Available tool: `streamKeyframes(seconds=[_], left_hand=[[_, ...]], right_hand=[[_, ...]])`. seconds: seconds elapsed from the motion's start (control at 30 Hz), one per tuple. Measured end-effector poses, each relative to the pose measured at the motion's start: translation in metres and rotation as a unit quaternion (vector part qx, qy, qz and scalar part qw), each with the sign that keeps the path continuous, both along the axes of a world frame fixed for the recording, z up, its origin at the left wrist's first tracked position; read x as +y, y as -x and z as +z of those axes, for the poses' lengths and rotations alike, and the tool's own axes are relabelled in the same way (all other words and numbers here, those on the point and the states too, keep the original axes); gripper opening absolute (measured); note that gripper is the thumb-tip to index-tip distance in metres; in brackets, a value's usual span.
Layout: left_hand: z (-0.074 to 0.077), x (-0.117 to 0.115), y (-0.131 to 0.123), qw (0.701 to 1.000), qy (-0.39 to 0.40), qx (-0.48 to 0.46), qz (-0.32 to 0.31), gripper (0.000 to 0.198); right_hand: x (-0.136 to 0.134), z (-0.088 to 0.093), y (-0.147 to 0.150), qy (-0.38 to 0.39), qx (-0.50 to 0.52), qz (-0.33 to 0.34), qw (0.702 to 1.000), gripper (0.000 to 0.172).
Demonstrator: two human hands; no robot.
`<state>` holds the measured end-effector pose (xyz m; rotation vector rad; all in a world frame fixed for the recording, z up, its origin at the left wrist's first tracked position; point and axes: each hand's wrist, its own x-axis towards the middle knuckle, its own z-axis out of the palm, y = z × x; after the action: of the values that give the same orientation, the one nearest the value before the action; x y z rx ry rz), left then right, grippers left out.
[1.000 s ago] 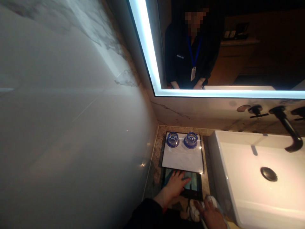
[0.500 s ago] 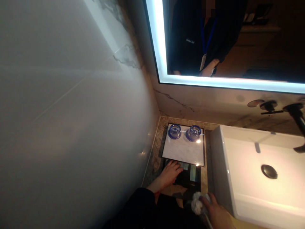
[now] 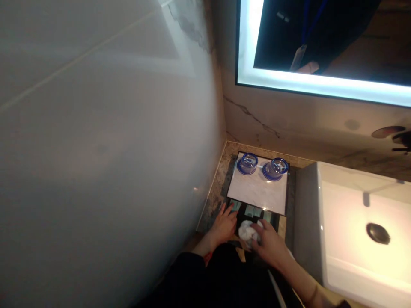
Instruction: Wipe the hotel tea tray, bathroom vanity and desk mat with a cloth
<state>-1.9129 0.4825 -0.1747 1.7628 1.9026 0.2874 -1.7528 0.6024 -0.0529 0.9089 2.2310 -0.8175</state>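
White cloth (image 3: 246, 231): grasped, bunched, by the right hand (image 3: 269, 244) at the black tray's (image 3: 243, 220) near edge; judged light, soft, best held by its folds.
Left hand (image 3: 224, 226): laid at the tray's left; any grip cannot be told.
Black tray: pale green packets (image 3: 253, 211) are held inside.
White tray (image 3: 257, 194): two blue-rimmed glasses (image 3: 248, 163) are borne, probably fragile.

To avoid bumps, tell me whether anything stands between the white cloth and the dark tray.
Nothing visible does: the right hand holds the white cloth at the near edge of the dark tray. The left hand is to the cloth's left, not between.
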Motion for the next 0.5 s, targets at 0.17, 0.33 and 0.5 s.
streamKeyframes(seconds=[0.17, 0.33, 0.5], left_hand=[[0.009, -0.007, 0.013, 0.997, 0.011, -0.059, -0.037, 0.049], [0.012, -0.004, 0.02, 0.995, 0.031, -0.03, -0.086, 0.06], [0.002, -0.007, 0.014, 0.995, 0.019, 0.018, -0.098, 0.04]], right_hand=[[0.011, -0.044, 0.048, 0.079, -0.03, 0.049, 0.995, 0.048], [0.023, -0.075, 0.064, 0.177, -0.115, 0.077, 0.974, 0.026], [0.025, -0.085, 0.074, 0.184, -0.188, 0.074, 0.962, 0.023]])
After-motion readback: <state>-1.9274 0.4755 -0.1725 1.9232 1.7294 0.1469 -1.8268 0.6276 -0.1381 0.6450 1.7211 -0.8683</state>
